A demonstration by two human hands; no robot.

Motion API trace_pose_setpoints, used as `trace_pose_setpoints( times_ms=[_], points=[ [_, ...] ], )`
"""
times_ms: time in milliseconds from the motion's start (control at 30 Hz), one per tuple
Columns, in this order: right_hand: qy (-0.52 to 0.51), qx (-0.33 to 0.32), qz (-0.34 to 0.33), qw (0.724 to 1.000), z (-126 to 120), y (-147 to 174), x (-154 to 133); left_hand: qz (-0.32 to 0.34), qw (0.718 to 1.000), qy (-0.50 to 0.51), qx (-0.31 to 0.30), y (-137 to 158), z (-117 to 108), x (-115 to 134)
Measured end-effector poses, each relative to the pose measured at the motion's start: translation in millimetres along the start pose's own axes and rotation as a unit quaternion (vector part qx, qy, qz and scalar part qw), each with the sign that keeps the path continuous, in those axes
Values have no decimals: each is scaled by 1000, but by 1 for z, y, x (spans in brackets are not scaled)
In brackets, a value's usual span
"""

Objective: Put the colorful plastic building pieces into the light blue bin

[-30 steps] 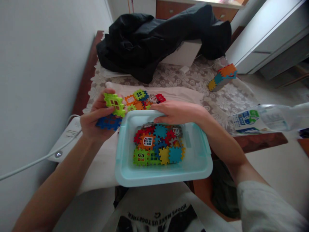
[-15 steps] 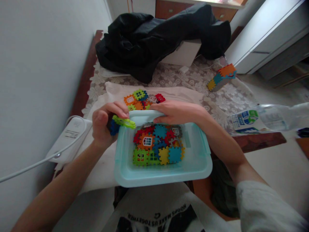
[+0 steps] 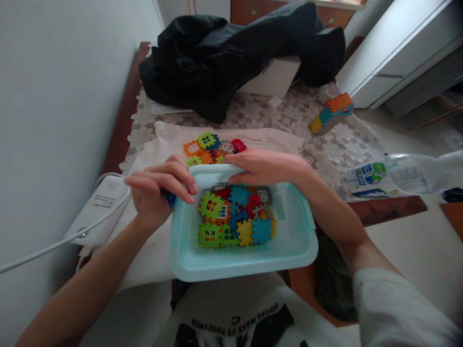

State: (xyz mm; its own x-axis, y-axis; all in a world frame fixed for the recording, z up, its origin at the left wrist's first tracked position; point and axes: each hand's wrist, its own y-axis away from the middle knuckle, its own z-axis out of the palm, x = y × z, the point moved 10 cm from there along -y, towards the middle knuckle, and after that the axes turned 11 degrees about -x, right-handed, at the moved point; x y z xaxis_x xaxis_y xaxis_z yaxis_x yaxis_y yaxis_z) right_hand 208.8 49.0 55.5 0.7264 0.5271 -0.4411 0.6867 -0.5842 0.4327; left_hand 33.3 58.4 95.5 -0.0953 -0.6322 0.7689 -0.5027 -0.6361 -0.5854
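A light-teal plastic bin (image 3: pixel 246 272) holds a heap of toothed plastic building pieces. Among them a lime-green window piece (image 3: pixel 211 206) lies tilted on top of an orange one, at the heap's upper left. My right hand (image 3: pixel 258 166) is wrapped over the bin's far rim, thumb on the inside. Over the bin's left rim is my left hand (image 3: pixel 159 188), fingers stretched toward the heap and curled above the palm. A blue piece (image 3: pixel 169 196) shows in part beneath those fingers; most of it is hidden.
More building pieces (image 3: pixel 206 140) lie on a pale cloth just beyond the bin. Farther right stands an assembled block model (image 3: pixel 332 113). A plastic bottle (image 3: pixel 394 176) lies at the right, a white power strip (image 3: pixel 104 205) at the left. Black sheeting (image 3: pixel 224 58) covers the back.
The lime-green piece has left my left hand and now lies on the heap in the bin. My left fingers have straightened somewhat. My right hand stays on the rim.
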Motion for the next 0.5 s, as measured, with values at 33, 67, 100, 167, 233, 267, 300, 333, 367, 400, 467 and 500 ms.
trace_pose_setpoints(
  times_ms=[33, 67, 100, 167, 233, 267, 300, 333, 367, 400, 467, 500],
  points=[
    [2, 0, 1, 1000, 0, 0, 0, 11, 1000, 14, 7, -1, 0, 2],
    [5, 0, 2, 1000, 0, 0, 0, 32, 999, 30, 15, -3, -1, 6],
    [7, 0, 2, 1000, 0, 0, 0, 54, 997, 43, 25, -5, -3, 9],
    [6, 4, 4, 1000, 0, 0, 1, 87, 993, 54, 55, -8, -9, 13],
    [3, 8, 4, 1000, -1, 0, 1, 129, 984, 50, 114, -7, -21, 18],
    [1, 10, 3, 1000, -1, 0, 1, 155, 976, 47, 145, -4, -28, 22],
    [0, 10, 1, 1000, -1, 0, 1, 185, 967, 45, 171, 0, -34, 27],
    [0, 10, -2, 1000, 0, -1, 1, 215, 957, 45, 191, 4, -39, 34],
    [0, 12, -4, 1000, 0, -1, 2, 235, 953, 41, 185, 6, -39, 41],
    [1, 16, -6, 1000, 0, -2, 2, 243, 958, 36, 150, 5, -34, 48],
    [-1, 23, -6, 1000, -1, -2, 3, 221, 975, 17, 1, -2, -5, 57],
    [-1, 24, -5, 1000, -1, -2, 3, 201, 977, 12, -70, -3, 10, 57]
  ],
)
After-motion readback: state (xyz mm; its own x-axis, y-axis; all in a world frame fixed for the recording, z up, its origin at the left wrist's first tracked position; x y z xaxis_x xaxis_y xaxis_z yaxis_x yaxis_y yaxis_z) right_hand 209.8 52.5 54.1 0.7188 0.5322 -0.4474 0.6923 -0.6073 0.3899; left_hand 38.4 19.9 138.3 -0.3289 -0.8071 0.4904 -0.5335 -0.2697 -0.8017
